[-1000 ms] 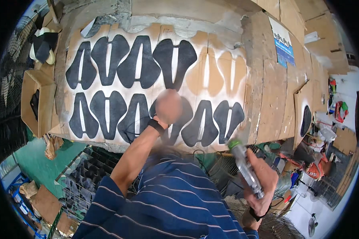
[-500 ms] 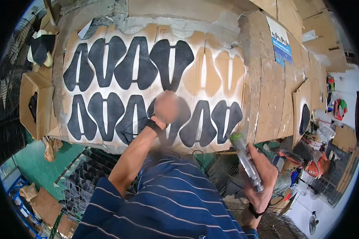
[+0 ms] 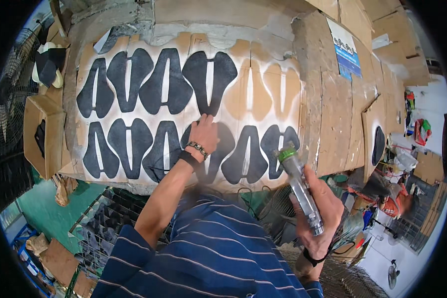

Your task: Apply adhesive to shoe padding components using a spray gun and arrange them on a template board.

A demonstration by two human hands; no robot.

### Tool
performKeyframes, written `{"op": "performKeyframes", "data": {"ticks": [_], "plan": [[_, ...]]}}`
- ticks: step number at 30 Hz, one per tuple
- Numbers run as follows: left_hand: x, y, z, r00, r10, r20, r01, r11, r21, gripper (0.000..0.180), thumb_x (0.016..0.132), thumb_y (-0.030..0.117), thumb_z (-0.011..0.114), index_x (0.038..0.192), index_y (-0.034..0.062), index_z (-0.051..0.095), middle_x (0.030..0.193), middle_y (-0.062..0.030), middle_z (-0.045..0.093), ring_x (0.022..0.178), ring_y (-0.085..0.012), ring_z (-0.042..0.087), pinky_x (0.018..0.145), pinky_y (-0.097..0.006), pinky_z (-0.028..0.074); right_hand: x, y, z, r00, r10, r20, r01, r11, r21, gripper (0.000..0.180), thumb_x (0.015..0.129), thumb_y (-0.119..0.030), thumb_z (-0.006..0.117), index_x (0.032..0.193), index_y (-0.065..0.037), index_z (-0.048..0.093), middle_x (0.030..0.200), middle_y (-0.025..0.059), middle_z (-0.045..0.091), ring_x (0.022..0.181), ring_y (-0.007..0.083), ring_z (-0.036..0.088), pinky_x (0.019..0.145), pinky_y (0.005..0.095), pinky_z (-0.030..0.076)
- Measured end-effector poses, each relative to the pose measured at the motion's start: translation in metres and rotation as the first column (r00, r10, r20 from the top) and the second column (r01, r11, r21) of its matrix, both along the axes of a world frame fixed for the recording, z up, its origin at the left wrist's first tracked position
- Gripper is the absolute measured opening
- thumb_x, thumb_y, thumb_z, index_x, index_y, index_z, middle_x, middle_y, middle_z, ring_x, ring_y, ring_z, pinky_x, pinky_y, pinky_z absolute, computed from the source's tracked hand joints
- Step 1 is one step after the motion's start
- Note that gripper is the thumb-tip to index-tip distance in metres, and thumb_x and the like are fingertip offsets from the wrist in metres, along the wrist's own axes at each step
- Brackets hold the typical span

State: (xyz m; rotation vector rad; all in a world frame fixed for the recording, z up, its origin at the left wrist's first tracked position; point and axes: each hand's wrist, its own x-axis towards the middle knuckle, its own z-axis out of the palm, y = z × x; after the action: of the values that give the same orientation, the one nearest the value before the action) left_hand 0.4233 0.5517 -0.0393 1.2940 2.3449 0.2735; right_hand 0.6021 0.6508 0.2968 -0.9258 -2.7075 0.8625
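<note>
My left hand (image 3: 204,136) reaches over the cardboard-covered table, its bent fingers drawn together at the narrow lower tip of a black, butterfly-shaped flat piece (image 3: 222,74) in the upper row. That piece lies flat; beneath my palm and wrist, another black piece (image 3: 225,144) is partly hidden. Closed around a clear cylinder (image 3: 303,193) with a green upper end and a metallic lower end is my right hand (image 3: 324,208). The cylinder tilts over the table's near right edge, just below the last black piece (image 3: 279,145) of the lower row.
Several more black pieces (image 3: 165,82) lie in two rows, with whitish haze around them. Two bare tan outlines (image 3: 248,92) end the upper row. A cardboard box (image 3: 52,116) stands at left, beside a wire rack (image 3: 99,218). A blue-and-white printed sheet (image 3: 343,49) lies at upper right.
My left hand has moved slightly up to the upper piece's tip and shows sharper. My right hand has shifted the clear cylinder a little up and left. The view has shifted slightly.
</note>
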Motion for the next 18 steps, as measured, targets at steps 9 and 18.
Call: {"op": "performKeyframes", "data": {"ticks": [9,18], "plan": [[0.002,-0.001,-0.003,1.000,-0.007,-0.018,0.007,1.000,0.024,0.045,0.079,0.031,0.082,0.110,-0.0003,0.069,0.140,-0.0160,0.053,0.138,-0.0335,0.046,0.102,-0.050,0.046,0.015,0.000,0.002,0.997,-0.054,0.063,0.054,0.999,0.001,0.055,0.077,-0.006,0.081,0.129,0.002,0.067,0.104,0.0215,0.074,0.096,0.0285,0.073,0.085,0.0338,0.054],[0.003,-0.004,-0.008,1.000,-0.009,-0.028,0.011,0.998,0.060,0.045,0.078,0.029,0.082,0.108,-0.0008,0.070,0.141,-0.0179,0.052,0.139,-0.0350,0.044,0.101,-0.052,0.046,0.012,-0.004,0.012,0.998,0.062,0.025,-0.060,0.996,-0.072,0.058,0.070,-0.003,0.078,0.127,0.004,0.067,0.091,0.0205,0.071,0.079,0.0295,0.070,0.075,0.0322,0.052]]}}
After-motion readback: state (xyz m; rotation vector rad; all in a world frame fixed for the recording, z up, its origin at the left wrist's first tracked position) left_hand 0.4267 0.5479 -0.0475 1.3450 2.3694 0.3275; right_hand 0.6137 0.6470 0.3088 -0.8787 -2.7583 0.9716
